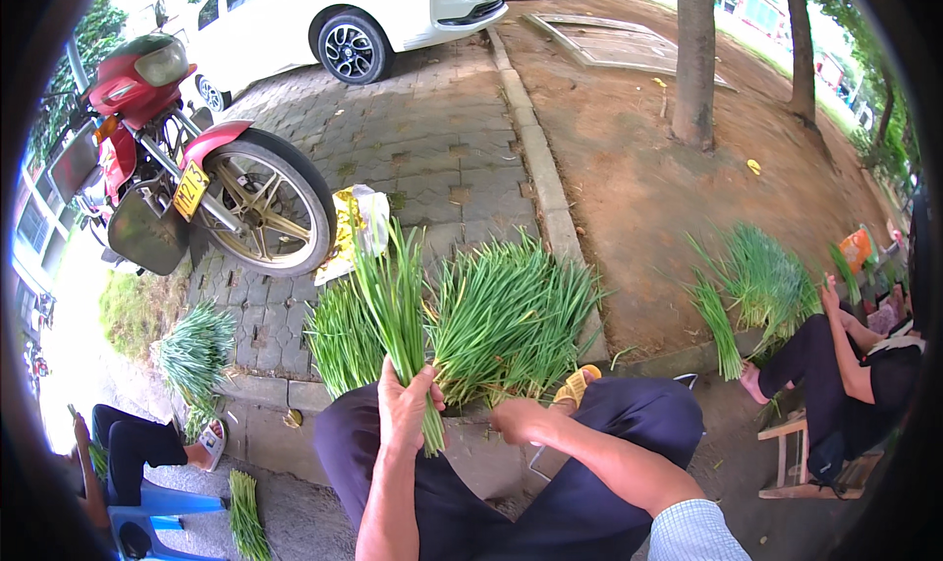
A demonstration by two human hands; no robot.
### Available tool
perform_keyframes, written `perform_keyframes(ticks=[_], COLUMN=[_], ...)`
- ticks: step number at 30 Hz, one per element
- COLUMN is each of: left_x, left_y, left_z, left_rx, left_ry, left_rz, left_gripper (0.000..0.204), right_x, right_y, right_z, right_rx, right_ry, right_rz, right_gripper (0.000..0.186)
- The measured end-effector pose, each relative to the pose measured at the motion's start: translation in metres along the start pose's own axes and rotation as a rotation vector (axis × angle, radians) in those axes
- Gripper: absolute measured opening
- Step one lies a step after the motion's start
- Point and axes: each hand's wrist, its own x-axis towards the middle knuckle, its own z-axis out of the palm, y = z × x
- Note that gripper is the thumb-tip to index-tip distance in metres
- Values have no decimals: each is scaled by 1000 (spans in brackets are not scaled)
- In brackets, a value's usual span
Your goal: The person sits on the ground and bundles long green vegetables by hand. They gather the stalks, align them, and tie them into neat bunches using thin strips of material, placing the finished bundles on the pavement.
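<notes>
My left hand (401, 404) is closed around an upright bunch of long green chives (395, 301), held over my lap with the stalk ends sticking out below the fist. My right hand (521, 421) is to the right of it, apart from the bunch, with its fingers curled; whatever it may hold is hidden. Just beyond my knees lies a large heap of loose chives (516, 315) on the paving. A smaller heap of chives (342, 335) sits to its left, partly behind the held bunch.
A red motorcycle (196, 158) stands at left, near a yellow-and-white sack (368, 222). A low kerb (270, 392) runs before me. At right a person (845, 364) sits by another chive pile (761, 276); at left another sits on a blue stool (167, 502). Tree trunk (694, 60) beyond.
</notes>
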Motion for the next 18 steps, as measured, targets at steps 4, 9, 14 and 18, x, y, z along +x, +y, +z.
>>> perform_keyframes(ticks=[4, 9, 14, 18], left_x=[-1, -3, -19, -24], left_y=[-9, -29, -47, -49], left_z=[1, 12, 34, 45], left_rx=[142, 934, 1413, 1209], left_ry=[18, 31, -69, -93], left_rz=[49, 498, 654, 647], left_gripper=[26, 59, 77, 91], right_x=[-8, -25, -37, -27], right_y=[-11, -22, -40, -28], right_z=[-10, -55, -71, -56], right_rx=[281, 1484, 1721, 2050], right_ry=[140, 198, 296, 404], right_rz=[-38, -200, -277, -101], right_gripper=[37, 59, 61, 39])
